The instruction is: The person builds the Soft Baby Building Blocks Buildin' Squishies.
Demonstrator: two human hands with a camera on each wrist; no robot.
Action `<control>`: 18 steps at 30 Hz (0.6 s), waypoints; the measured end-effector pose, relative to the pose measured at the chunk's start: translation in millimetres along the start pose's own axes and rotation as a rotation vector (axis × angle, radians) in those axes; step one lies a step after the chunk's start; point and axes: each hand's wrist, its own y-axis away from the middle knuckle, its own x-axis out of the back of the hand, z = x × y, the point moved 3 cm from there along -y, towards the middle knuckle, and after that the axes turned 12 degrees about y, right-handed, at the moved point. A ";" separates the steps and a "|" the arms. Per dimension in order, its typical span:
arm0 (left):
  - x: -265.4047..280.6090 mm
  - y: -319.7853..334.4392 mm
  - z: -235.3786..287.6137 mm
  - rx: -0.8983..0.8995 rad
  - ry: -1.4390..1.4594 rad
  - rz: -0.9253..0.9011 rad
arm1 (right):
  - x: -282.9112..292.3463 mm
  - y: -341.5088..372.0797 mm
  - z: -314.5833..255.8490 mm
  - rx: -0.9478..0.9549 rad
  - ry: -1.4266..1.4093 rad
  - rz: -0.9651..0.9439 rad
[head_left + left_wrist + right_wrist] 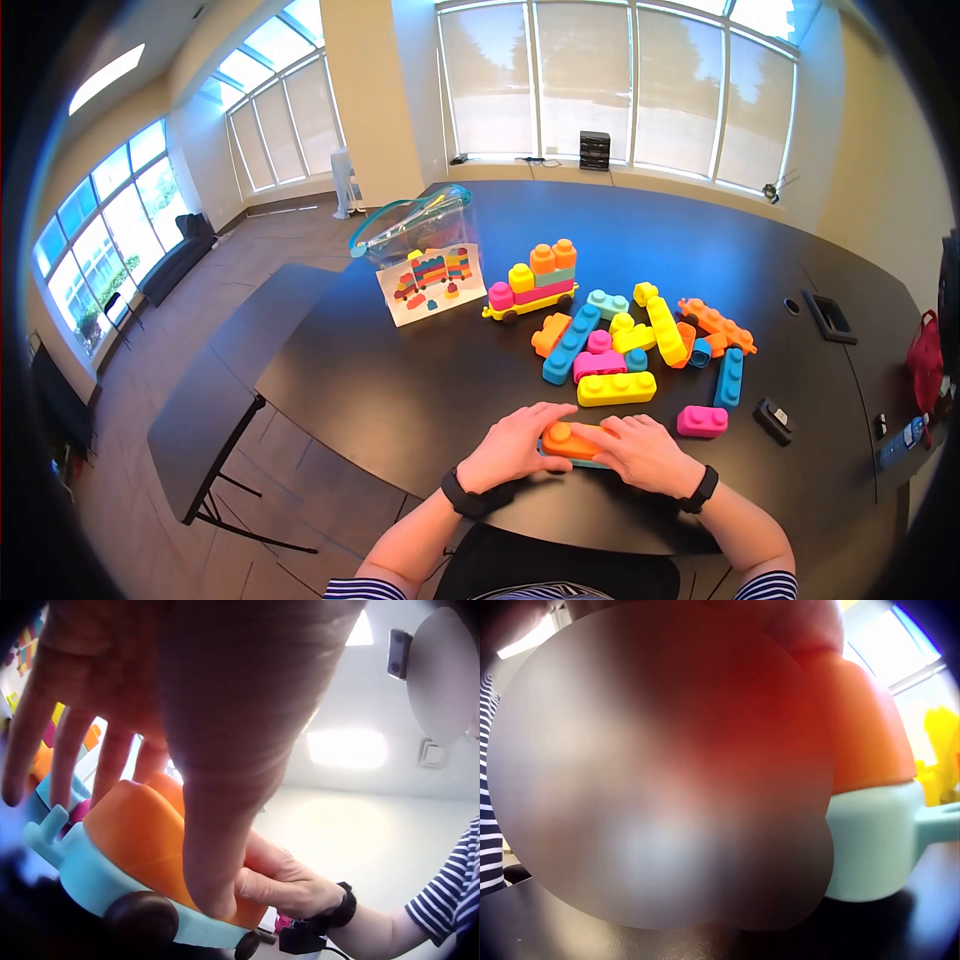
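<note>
An orange block (570,442) sits on a light teal wheeled base (583,463) near the table's front edge. My left hand (512,446) grips it from the left; in the left wrist view its thumb presses the orange side (135,836) above the teal base (97,877), with the fingers spread beyond. From the right, my right hand (645,456) holds the block's other end, fingers over its top. In the right wrist view, the orange block (870,727) rests on the teal base (874,844); blur hides much of that view.
Loose blocks lie beyond my hands, including a long yellow one (617,389) and a pink one (702,421). Farther back stand an assembled yellow wheeled piece (547,298), a picture card (432,286) and a clear bag (425,232). A black device (773,421) lies right.
</note>
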 end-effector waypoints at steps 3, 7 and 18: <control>3.8 -2.0 -4.3 -0.018 -0.003 -0.014 | 15.3 2.2 6.0 -0.050 -0.072 0.163; 8.6 -1.6 -2.4 0.028 0.101 0.005 | 21.0 25.8 30.1 -0.198 -0.143 0.098; 11.8 -3.1 -12.3 0.107 0.162 -0.008 | 12.3 41.7 33.4 -0.368 -0.458 0.068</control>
